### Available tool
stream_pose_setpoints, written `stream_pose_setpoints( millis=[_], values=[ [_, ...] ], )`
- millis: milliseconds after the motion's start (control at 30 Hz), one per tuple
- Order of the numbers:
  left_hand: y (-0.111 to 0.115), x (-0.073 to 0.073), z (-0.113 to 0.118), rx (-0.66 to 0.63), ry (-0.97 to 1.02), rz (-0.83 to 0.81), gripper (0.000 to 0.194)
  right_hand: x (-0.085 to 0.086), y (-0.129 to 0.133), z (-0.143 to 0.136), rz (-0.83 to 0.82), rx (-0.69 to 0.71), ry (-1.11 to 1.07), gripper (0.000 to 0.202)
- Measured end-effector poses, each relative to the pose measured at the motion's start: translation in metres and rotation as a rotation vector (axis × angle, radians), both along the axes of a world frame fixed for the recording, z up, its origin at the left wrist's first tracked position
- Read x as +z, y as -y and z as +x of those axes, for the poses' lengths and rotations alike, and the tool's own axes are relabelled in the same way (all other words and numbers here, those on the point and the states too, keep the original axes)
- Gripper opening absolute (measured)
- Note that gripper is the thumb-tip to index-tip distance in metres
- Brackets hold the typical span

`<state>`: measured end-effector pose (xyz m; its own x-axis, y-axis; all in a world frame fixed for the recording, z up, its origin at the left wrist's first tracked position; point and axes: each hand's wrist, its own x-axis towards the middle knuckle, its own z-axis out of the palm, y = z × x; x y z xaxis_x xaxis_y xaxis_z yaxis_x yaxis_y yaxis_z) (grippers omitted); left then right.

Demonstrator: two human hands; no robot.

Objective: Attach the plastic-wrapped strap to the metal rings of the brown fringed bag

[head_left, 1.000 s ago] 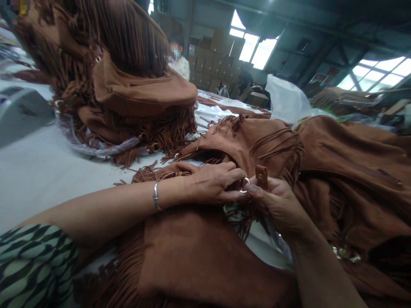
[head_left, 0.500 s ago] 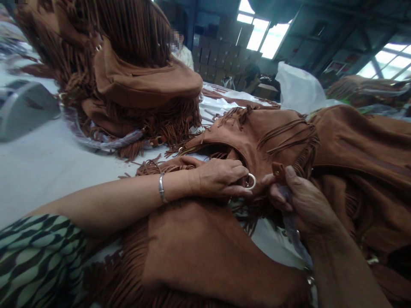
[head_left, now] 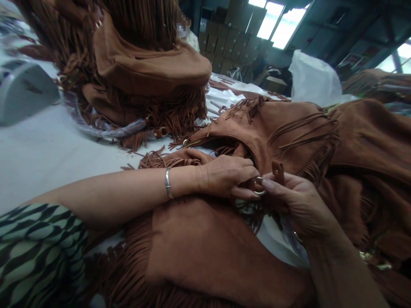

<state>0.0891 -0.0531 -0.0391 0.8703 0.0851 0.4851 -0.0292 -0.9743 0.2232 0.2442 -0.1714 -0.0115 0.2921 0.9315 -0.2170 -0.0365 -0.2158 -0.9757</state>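
Observation:
A brown suede bag with fringe (head_left: 205, 239) lies in front of me. My left hand (head_left: 229, 176) is closed on a metal ring (head_left: 260, 191) at the bag's upper edge. Close against it, my right hand (head_left: 298, 196) is closed, with its thumb at the ring. A brown leather strap end (head_left: 278, 171) with a small metal stud sticks up from the right fingers. Part of the strap below that hand is wrapped in clear plastic (head_left: 293, 239). The fingers hide how strap and ring meet.
Fringed brown bags (head_left: 150, 77) are piled at the left on a white table (head_left: 58, 167). More brown bags (head_left: 369, 132) lie at the right, beside a white plastic bag (head_left: 313, 79). A grey-white object (head_left: 27, 92) stands far left. A person (head_left: 191, 38) and stacked cartons (head_left: 224, 47) are behind.
My right hand has moved left to the ring, bringing the strap end along. The left hand keeps its hold on the ring. The view has shifted slightly.

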Motion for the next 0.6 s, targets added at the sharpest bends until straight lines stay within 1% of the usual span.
stream_pose_setpoints(
  millis=[67, 133, 267, 400, 533, 600],
  values=[
    [-0.0008, -0.0013, 0.0005, -0.008, 0.031, -0.089, 0.039, -0.0010, -0.0002, -0.0034, 0.001, 0.004, 0.008, 0.028],
    [-0.0012, -0.0020, 0.0008, -0.021, 0.064, -0.167, 0.044, -0.0027, 0.0002, -0.0046, 0.009, 0.012, -0.002, 0.029],
    [-0.0007, -0.0017, 0.0006, -0.008, 0.065, -0.263, 0.045, -0.0062, 0.0014, -0.0028, -0.014, 0.057, -0.040, 0.031],
    [-0.0006, -0.0016, 0.0006, -0.024, 0.055, -0.270, 0.043, -0.0081, 0.0002, -0.0009, -0.069, 0.149, -0.130, 0.029],
    [-0.0013, -0.0035, 0.0008, -0.032, 0.077, -0.259, 0.044, -0.0081, -0.0018, 0.0000, -0.060, 0.139, -0.162, 0.027],
    [-0.0009, -0.0045, 0.0006, -0.055, 0.067, -0.234, 0.043, -0.0082, -0.0024, 0.0008, -0.091, 0.159, -0.171, 0.029]
  ],
)
